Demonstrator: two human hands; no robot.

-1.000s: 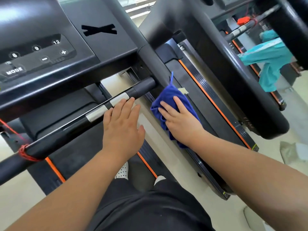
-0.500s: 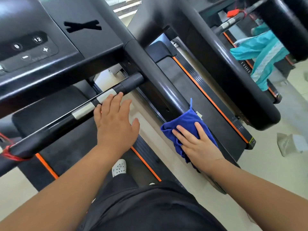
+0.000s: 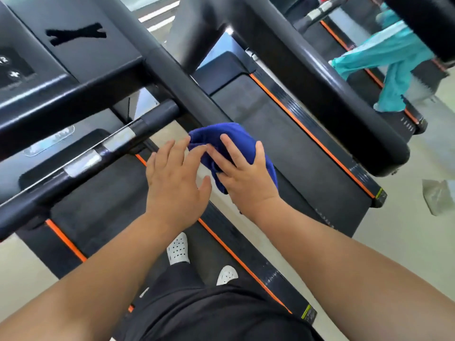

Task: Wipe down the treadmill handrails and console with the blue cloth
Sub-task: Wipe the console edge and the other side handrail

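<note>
- Two hands I watch: my right hand (image 3: 242, 173) grasps the blue cloth (image 3: 229, 136) beside the handrail (image 3: 187, 87).
- My left hand (image 3: 176, 178), fingers spread loose, touches the cloth's edge.

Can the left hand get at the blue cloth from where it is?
Probably yes: the left hand is open, its fingertips already at the edge of the blue cloth held in the right hand, with nothing between them.

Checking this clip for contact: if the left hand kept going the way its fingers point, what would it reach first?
The left hand points up and right; its fingertips are already at the crumpled blue cloth held by the right hand. Beyond it runs the black treadmill side handrail; depth is unclear.
</note>
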